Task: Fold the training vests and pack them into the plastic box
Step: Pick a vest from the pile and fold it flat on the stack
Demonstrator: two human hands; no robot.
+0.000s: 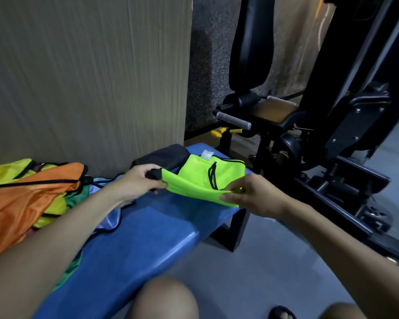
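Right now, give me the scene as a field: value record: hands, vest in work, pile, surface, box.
left hand: pinches the near-left edge of the neon green vest
right hand: pinches its near-right edge
neon green vest: partly folded, black trim, white tag at far edge, lying on the bench
vest pile: orange on top, yellow and green beneath, unfolded, left on the bench
blue bench: padded, holds everything
dark item: behind the green vest, unclear what
plastic box: not visible
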